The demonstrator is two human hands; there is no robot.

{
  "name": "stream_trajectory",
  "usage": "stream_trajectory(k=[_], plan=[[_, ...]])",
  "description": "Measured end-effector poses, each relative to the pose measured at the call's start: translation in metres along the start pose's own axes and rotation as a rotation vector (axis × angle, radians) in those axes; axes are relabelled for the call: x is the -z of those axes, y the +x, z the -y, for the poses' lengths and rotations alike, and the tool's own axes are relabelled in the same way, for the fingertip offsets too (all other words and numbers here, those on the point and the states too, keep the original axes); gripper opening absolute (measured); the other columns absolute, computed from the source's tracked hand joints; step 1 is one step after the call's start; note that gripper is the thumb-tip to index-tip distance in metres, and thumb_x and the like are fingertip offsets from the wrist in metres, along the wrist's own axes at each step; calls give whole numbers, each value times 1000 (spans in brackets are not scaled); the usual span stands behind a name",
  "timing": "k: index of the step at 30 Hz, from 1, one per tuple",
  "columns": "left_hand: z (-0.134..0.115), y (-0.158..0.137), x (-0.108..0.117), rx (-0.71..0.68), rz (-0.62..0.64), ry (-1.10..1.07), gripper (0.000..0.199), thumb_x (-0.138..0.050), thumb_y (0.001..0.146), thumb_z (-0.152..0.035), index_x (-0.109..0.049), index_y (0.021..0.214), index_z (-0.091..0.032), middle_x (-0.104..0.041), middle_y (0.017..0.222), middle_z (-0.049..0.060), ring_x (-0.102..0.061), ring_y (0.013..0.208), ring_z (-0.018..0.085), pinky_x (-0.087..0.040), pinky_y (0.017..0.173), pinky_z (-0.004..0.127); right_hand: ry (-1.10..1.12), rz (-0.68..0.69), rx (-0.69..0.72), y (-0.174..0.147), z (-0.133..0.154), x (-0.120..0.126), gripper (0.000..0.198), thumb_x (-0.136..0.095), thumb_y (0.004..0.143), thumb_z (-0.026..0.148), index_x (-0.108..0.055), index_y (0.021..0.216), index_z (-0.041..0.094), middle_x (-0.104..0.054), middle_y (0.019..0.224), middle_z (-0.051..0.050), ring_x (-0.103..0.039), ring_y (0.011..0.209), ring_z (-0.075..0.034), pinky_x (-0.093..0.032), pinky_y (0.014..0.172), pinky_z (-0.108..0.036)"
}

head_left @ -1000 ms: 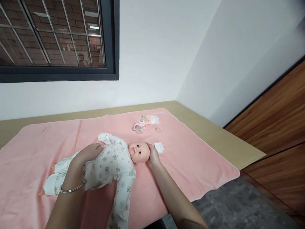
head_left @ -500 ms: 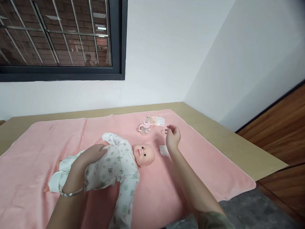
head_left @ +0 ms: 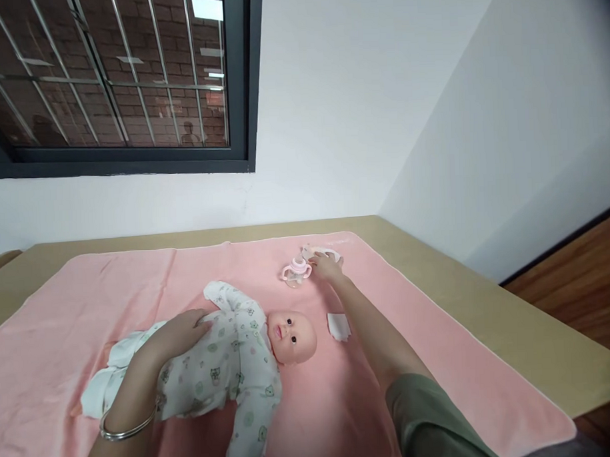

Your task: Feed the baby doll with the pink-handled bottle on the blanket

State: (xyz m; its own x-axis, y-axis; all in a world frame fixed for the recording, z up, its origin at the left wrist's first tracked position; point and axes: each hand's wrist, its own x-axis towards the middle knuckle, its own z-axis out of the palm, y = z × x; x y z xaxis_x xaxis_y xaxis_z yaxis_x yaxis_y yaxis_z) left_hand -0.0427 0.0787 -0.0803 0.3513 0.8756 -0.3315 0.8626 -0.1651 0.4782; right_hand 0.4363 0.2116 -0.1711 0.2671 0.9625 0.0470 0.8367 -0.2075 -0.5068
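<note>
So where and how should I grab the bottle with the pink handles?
Probably by its right pink handle, coming from the right: that handle juts out sideways from the bottle, giving something to hook, and the right hand is close beside it.

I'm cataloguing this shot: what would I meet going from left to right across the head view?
Silver bracelet → left hand → doll's head → small white square → wooden panel at the right edge.
</note>
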Motion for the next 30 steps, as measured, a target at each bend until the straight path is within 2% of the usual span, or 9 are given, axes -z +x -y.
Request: stream_trajectory(k=[5, 9, 12, 16, 20, 23, 26, 28, 30], plan=[[-3, -1, 1, 9, -2, 38, 64, -43, 101, -54, -73, 147, -21, -73, 159, 13, -69, 146, 38, -55, 120, 48, 0, 33, -8, -2, -2, -3, 17, -62, 97, 16, -79, 100, 19, -66, 160, -12, -37, 162, -41, -3, 135, -83], [-4, 0, 1, 16, 17, 40, 66, -40, 103, -55, -71, 149, -19, -72, 160, 14, -68, 146, 38, -54, 120, 48, -72, 76, -1, -11, -2, 13, 37, -57, 98, 19, -79, 128, 23, -57, 172, -12, -35, 167, -42, -13, 135, -86], [-2, 1, 1, 6, 18, 32, 67, -39, 103, -57, -71, 148, -19, -72, 161, 14, -68, 147, 38, -54, 120, 48, -131, 46, -42, -22, -9, 28, 55, -56, 102, 23, -67, 156, 24, -44, 182, -13, -31, 171, -42, -22, 138, -80], [0, 3, 1, -2, 18, 37, 66, -41, 103, -56, -71, 149, -20, -71, 162, 14, -67, 148, 38, -54, 121, 48, -178, 70, -193, -40, -29, 32, 72, -69, 97, 27, -56, 167, 17, -50, 172, -24, -48, 158, -50, -43, 128, -72], [1, 2, 1, -15, 16, 45, 65, -39, 103, -56, -73, 145, -20, -72, 160, 14, -68, 147, 38, -54, 120, 48, -156, 56, -267, -48, -51, 23, 66, -49, 103, 18, -53, 169, 13, -55, 163, -27, -62, 146, -43, -55, 118, -54], [1, 3, 0, -19, 19, 44, 65, -38, 104, -56, -72, 145, -19, -72, 160, 14, -68, 147, 38, -53, 121, 48, -140, -16, -321, -46, -62, 27, 67, -44, 104, 17, -49, 170, 8, -55, 161, -30, -64, 144, -41, -56, 116, -50], [2, 4, -1, -1, 21, 37, 66, -39, 104, -54, -70, 150, -19, -70, 163, 13, -66, 149, 38, -51, 124, 49, -139, -71, -357, -43, -63, 33, 64, -50, 102, 20, -55, 164, 5, -59, 156, -32, -61, 145, -46, -53, 118, -59], [2, 4, -1, 0, 17, 45, 66, -39, 104, -53, -70, 151, -19, -69, 164, 13, -66, 149, 37, -51, 123, 48, -133, -120, -271, -41, -55, 33, 59, -52, 102, 21, -62, 159, 8, -59, 159, -29, -52, 154, -46, -45, 128, -62], [1, 3, -1, -5, 13, 49, 65, -40, 103, -53, -71, 150, -19, -71, 162, 13, -67, 148, 38, -53, 121, 48, -90, -127, -100, -39, -42, 28, 54, -51, 103, 19, -67, 154, 12, -62, 162, -21, -50, 159, -36, -39, 136, -50]])
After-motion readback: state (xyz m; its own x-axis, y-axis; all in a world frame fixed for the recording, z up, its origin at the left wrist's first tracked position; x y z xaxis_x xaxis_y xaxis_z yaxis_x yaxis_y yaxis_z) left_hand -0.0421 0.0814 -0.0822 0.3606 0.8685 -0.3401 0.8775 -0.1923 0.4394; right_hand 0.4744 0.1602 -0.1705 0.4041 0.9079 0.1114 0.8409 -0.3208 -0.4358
